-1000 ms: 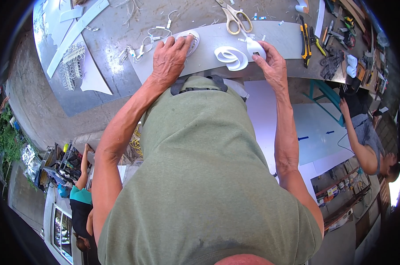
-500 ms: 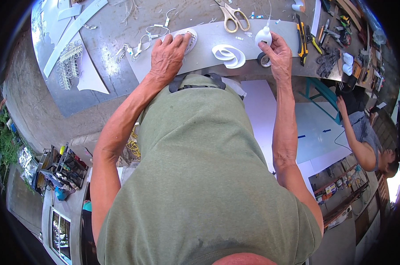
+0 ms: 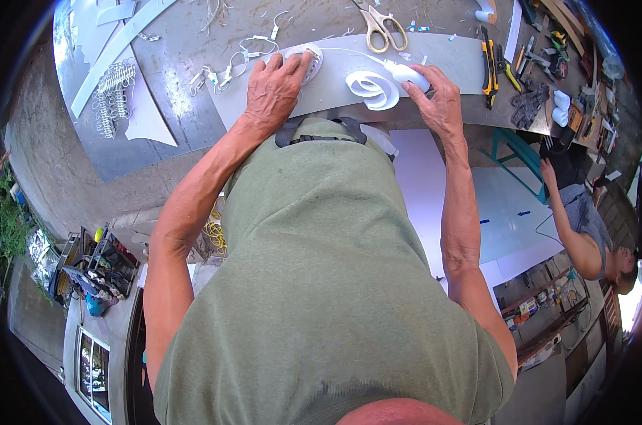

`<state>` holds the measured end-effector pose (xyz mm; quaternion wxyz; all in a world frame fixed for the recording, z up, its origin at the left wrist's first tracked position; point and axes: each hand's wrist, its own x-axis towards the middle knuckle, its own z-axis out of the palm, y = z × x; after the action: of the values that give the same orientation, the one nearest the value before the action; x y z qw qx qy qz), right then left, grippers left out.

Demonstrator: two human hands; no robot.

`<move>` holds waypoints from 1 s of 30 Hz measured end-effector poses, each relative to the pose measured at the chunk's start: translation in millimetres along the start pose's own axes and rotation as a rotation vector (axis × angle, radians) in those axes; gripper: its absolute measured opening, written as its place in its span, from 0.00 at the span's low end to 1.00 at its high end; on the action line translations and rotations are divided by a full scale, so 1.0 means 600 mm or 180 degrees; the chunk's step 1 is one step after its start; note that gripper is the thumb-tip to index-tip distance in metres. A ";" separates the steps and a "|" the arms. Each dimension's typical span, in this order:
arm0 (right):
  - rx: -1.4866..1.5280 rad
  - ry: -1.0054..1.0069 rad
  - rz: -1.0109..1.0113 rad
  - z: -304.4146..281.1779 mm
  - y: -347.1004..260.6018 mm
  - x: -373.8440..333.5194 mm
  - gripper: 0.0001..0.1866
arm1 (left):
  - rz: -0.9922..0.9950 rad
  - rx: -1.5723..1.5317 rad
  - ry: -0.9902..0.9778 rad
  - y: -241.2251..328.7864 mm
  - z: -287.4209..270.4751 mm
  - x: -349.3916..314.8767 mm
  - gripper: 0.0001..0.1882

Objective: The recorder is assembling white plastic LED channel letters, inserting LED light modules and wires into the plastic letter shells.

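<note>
My left hand (image 3: 273, 86) presses its curled fingers on a small white rimmed piece (image 3: 314, 69), its shape partly hidden by them, and holds it on the table. In my right hand (image 3: 441, 103) is a white squeeze bottle (image 3: 408, 76), gripped between thumb and fingers and tipped on its side. Its thin tip runs left toward the white piece. Between the hands stands a curled white strip shape (image 3: 372, 91). A string of small white light modules (image 3: 244, 57) trails on the table left of the piece.
Cream-handled scissors (image 3: 385, 34) lie beyond the bottle. A yellow and black utility knife (image 3: 488, 67) and a dark glove (image 3: 529, 106) lie to the right. Coiled light strings (image 3: 114, 99) sit at left. At far right another person (image 3: 583, 227) reaches toward a teal frame (image 3: 514, 157).
My right hand has tilted the bottle from upright with its tip away from me to lying over, tip pointing left toward the white piece. My left hand stays on the piece.
</note>
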<state>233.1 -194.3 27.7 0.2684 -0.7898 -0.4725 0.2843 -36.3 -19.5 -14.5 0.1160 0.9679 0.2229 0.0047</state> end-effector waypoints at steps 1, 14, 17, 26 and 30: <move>-0.0001 0.0005 -0.0003 0.001 0.000 0.001 0.18 | -0.0008 0.0008 0.0056 0.001 0.001 -0.001 0.29; -0.0136 0.0011 -0.0170 0.011 -0.010 0.007 0.19 | 0.0008 0.0017 0.0076 0.001 0.005 -0.004 0.28; -0.0172 -0.0023 -0.0157 0.009 -0.012 0.007 0.19 | -0.0008 0.0009 0.0071 0.000 0.005 -0.004 0.28; -0.0231 0.0022 -0.0270 0.008 -0.012 0.002 0.18 | -0.0081 0.0048 -0.0018 0.003 0.005 -0.003 0.31; -0.0238 0.0005 -0.0226 0.006 -0.016 0.003 0.17 | -0.0069 0.0001 0.0032 0.002 0.006 -0.003 0.30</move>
<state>225.2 -188.3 31.5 0.2490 -0.7823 -0.5103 0.2561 -37.4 -22.0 -17.6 0.1148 0.9654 0.2339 0.0082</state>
